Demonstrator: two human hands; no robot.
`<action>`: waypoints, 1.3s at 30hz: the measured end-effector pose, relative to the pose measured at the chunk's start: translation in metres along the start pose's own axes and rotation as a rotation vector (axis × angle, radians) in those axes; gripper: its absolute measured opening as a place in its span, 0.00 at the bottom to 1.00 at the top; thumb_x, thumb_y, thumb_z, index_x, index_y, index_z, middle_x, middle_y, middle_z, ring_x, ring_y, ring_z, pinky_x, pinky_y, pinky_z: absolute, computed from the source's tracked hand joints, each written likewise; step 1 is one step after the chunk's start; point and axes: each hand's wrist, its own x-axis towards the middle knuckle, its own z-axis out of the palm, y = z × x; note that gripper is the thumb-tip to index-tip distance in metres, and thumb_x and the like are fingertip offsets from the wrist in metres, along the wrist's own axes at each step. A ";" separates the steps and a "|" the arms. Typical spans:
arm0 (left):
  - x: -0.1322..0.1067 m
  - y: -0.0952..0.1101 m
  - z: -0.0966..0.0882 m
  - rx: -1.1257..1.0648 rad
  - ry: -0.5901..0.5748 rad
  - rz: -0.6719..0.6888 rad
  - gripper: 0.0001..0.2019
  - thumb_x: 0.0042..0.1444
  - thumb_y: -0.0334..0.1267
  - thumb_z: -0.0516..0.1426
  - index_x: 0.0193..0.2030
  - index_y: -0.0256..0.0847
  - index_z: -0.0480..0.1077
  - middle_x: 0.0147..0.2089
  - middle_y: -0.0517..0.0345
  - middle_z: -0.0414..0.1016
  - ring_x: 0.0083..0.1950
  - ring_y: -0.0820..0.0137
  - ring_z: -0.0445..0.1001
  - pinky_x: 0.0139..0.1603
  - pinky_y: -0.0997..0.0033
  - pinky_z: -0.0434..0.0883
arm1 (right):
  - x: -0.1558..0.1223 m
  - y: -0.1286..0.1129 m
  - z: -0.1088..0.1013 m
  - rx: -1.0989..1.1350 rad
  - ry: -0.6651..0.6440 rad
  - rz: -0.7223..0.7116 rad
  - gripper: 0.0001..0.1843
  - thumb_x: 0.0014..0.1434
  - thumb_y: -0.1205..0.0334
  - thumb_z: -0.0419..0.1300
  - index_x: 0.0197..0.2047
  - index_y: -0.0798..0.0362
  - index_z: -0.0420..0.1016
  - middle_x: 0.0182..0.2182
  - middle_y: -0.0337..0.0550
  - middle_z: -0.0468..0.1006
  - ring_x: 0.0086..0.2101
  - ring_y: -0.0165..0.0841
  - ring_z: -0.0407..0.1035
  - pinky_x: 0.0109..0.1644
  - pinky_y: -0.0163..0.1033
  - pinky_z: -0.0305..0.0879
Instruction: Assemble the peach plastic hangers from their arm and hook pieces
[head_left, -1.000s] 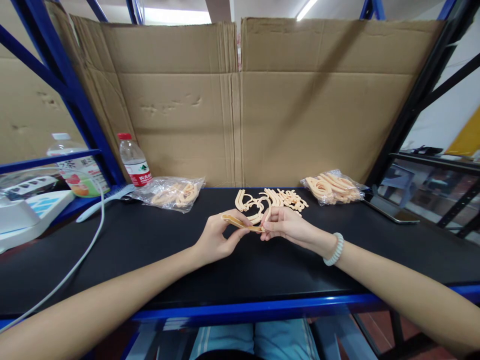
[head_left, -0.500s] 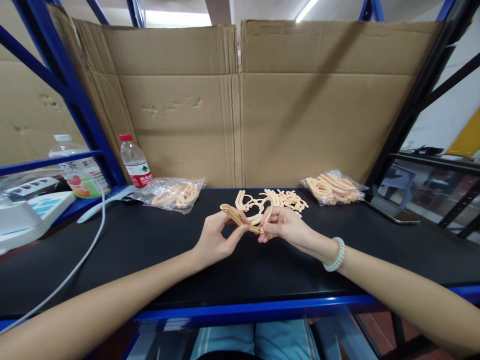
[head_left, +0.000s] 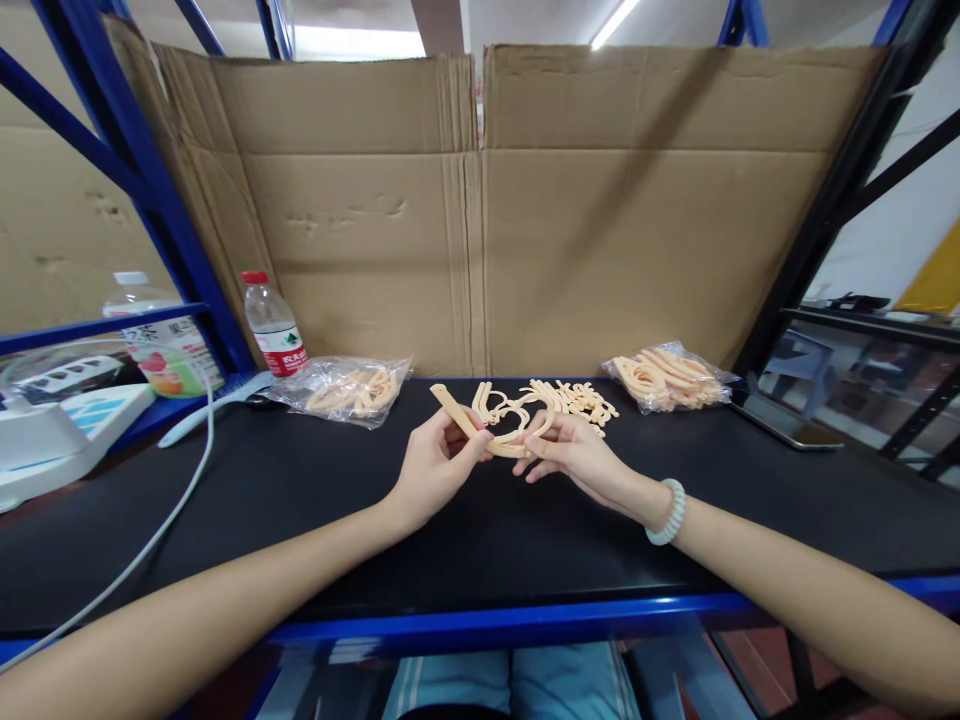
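Both my hands meet above the black table top (head_left: 300,500). My left hand (head_left: 435,468) pinches the straight arm of a peach plastic curved piece (head_left: 480,428). My right hand (head_left: 574,455) grips the same piece at its curved end, fingers closed round it. Just behind the hands lies a loose pile of peach plastic pieces (head_left: 555,398). A pale bead bracelet (head_left: 667,512) sits on my right wrist.
Two clear bags of the same peach pieces lie at the back, one at the left (head_left: 349,388) and one at the right (head_left: 664,378). A water bottle (head_left: 274,325) stands back left beside blue rack posts. A white cable (head_left: 150,530) crosses the left. Cardboard sheets (head_left: 480,200) wall the rear.
The piece held by both hands has been raised and tilted, its left end now pointing up and away. Both hands have shifted slightly toward the pile.
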 end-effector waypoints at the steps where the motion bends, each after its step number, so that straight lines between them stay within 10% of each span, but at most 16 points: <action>1: 0.001 0.000 0.000 -0.011 0.011 -0.017 0.09 0.51 0.38 0.61 0.34 0.37 0.65 0.32 0.61 0.70 0.31 0.73 0.74 0.32 0.73 0.75 | 0.001 0.000 0.000 -0.030 0.019 -0.017 0.18 0.50 0.50 0.68 0.29 0.55 0.69 0.32 0.42 0.77 0.28 0.30 0.74 0.29 0.34 0.72; 6: 0.004 -0.001 -0.002 -0.015 -0.066 -0.108 0.11 0.50 0.39 0.62 0.35 0.36 0.65 0.28 0.63 0.68 0.28 0.75 0.72 0.29 0.76 0.73 | 0.003 0.001 0.000 -0.144 0.038 -0.058 0.21 0.51 0.45 0.65 0.26 0.56 0.72 0.20 0.35 0.68 0.18 0.23 0.62 0.21 0.30 0.65; 19: -0.008 0.005 0.011 -0.302 -0.219 -0.606 0.13 0.41 0.34 0.69 0.33 0.33 0.75 0.37 0.53 0.77 0.34 0.73 0.77 0.41 0.74 0.76 | 0.015 -0.011 -0.022 -0.066 0.096 -0.120 0.20 0.54 0.45 0.63 0.38 0.54 0.74 0.28 0.41 0.76 0.25 0.28 0.69 0.32 0.37 0.71; 24: -0.008 0.001 0.011 -0.366 -0.237 -0.681 0.09 0.42 0.33 0.69 0.30 0.32 0.77 0.38 0.51 0.78 0.33 0.73 0.78 0.41 0.77 0.77 | 0.033 -0.012 -0.076 -0.721 0.257 -0.361 0.11 0.58 0.54 0.60 0.37 0.54 0.76 0.30 0.44 0.76 0.30 0.34 0.69 0.37 0.42 0.68; 29: -0.005 -0.002 0.011 -0.414 -0.210 -0.707 0.08 0.42 0.31 0.69 0.30 0.32 0.77 0.38 0.51 0.78 0.32 0.73 0.78 0.38 0.80 0.77 | 0.049 0.003 -0.099 -1.335 0.030 -0.483 0.06 0.57 0.63 0.61 0.37 0.53 0.79 0.38 0.48 0.77 0.44 0.41 0.66 0.50 0.48 0.64; 39: -0.002 -0.002 0.011 -0.449 -0.196 -0.721 0.08 0.42 0.29 0.69 0.30 0.32 0.76 0.37 0.51 0.79 0.31 0.75 0.78 0.37 0.80 0.76 | 0.063 0.019 -0.097 -1.187 0.045 -0.500 0.08 0.58 0.67 0.58 0.31 0.51 0.79 0.37 0.46 0.79 0.42 0.40 0.67 0.50 0.48 0.63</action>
